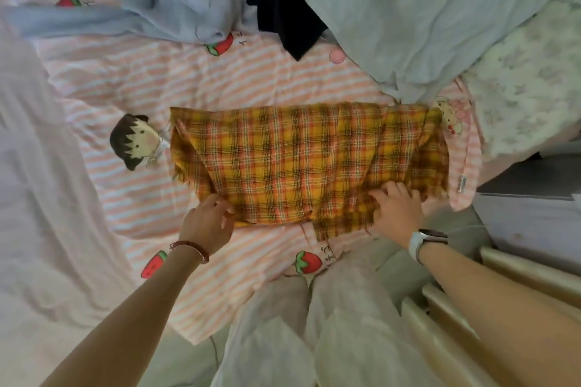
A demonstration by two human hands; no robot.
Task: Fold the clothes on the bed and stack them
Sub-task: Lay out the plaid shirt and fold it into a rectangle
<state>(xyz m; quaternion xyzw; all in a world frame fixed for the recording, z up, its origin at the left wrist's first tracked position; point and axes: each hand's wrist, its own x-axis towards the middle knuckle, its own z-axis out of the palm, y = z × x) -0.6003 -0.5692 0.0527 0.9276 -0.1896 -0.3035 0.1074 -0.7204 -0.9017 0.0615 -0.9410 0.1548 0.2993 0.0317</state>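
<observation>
Head view showed the left hand point(210, 219) pinching the near-left edge of the plaid cloth point(301, 160), while the right hand point(396, 210) lay on its near-right edge, fingers bent into the fabric. The cloth lay flat across the striped bedsheet point(132, 85), well short of the blue garments point(188, 0) beyond. To fold cleanly, I judged both hands should lift the near edge together, keep it taut, and lay it square on the far edge.
</observation>
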